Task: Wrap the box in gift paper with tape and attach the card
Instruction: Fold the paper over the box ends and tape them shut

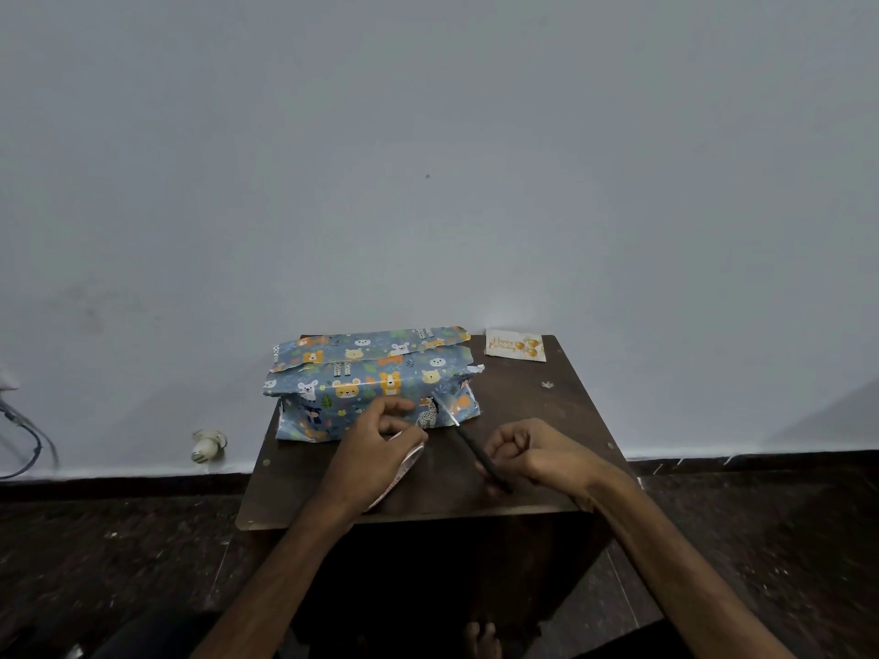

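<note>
The box (361, 373), covered in blue gift paper with animal prints, lies on a small dark wooden table (547, 420); loose paper flaps stick up along its top and right end. My left hand (376, 439) holds a roll of tape (404, 473) just in front of the box, fingers curled round it. My right hand (528, 451) grips a thin dark blade tool (471, 449) whose tip points at the box's front right corner. A white "Happy Birthday" card (516, 344) with gold balloons lies at the table's back right.
The table stands against a plain pale wall. A white plug (208, 444) and cables (24, 435) sit low on the wall at left. Dark speckled floor surrounds the table. A bare foot (483, 639) shows below the table's front edge.
</note>
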